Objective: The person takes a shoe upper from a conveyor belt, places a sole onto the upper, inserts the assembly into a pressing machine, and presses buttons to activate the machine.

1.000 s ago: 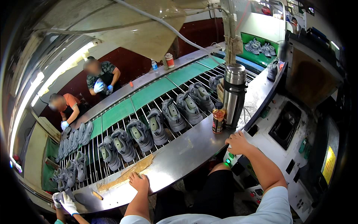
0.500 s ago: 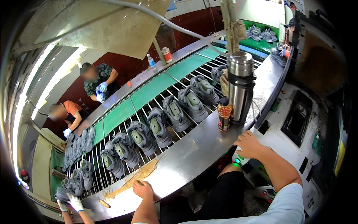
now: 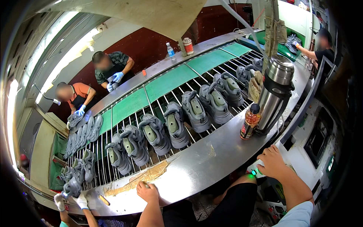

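My left hand (image 3: 148, 192) rests on the near edge of the steel counter (image 3: 189, 166), beside a strip of brown tape (image 3: 151, 174). Its fingers are curled together, and a tiny bit of something shows at the fingertips, too small to name. My right hand (image 3: 273, 162) lies over the edge of a white machine housing (image 3: 298, 151), fingers stretched and holding nothing, just above a lit green button (image 3: 253, 172). Beyond the counter, grey sneakers (image 3: 176, 126) with pale green insoles stand in a row on a rack of metal bars (image 3: 196, 145).
A steel thermos (image 3: 274, 98) and a bottle with red contents (image 3: 250, 122) stand right. Lower left, a co-worker's gloved hands hold a grey sneaker (image 3: 72, 187), near a small wooden-handled tool (image 3: 104, 200). Two people work across the green belt (image 3: 166, 85); another is far right.
The view has turned, so the counter's things sit further right in the picture. The lower-left co-worker's sneaker is now held between both gloves. A person has come into view far right.
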The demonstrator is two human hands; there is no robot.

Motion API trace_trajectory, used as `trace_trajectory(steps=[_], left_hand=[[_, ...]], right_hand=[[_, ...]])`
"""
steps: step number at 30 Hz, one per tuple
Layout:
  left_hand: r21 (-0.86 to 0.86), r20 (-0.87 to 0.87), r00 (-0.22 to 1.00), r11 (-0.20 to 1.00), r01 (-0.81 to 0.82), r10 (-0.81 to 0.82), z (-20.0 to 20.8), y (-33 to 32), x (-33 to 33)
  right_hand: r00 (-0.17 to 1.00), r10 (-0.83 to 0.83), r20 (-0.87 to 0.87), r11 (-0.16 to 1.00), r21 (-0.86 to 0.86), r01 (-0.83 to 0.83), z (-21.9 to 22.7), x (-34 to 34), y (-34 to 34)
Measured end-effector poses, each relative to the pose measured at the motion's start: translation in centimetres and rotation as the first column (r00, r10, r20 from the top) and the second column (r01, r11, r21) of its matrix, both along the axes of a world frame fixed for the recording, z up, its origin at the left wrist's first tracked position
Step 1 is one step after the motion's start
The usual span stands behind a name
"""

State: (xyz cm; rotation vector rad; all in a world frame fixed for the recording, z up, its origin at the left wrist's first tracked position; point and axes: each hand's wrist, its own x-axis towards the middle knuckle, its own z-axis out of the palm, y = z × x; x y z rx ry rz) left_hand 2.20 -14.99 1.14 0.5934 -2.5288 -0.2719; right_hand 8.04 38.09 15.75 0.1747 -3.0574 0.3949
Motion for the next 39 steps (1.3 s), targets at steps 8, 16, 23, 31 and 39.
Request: trace_trajectory(steps=[8,16,23,31,39], left_hand=[[0.022,0.029,1.000,1.000,-0.007,0.006,0.8,0.1,-0.2],[0.038,-0.023,0.999,0.999,0.033,-0.032,-0.2,-0.8,0.2],[0.027,0.015,0.999,0.999,0.046,-0.046,-0.5,-1.7,-0.2],[-0.013,0.139,0.989,0.998,0.059,-0.057,-2.0,-2.5,0.1],[0.261,-0.128,0.962,0.928,0.266,-0.240,0.4,-16.5,-8.2]], right_hand=[[0.996,0.001,-0.086,1.000,0.012,0.000,0.3,-0.2,-0.6],[0.994,0.024,-0.108,1.000,0.015,-0.022,0.4,-0.4,-1.0],[0.996,0.007,-0.088,1.000,-0.014,-0.009,0.2,-0.1,-0.8],[0.996,-0.030,-0.082,0.999,0.035,0.032,-1.2,-1.5,-0.3],[0.983,-0.115,-0.142,0.992,0.029,0.121,-2.0,-1.5,-1.0]])
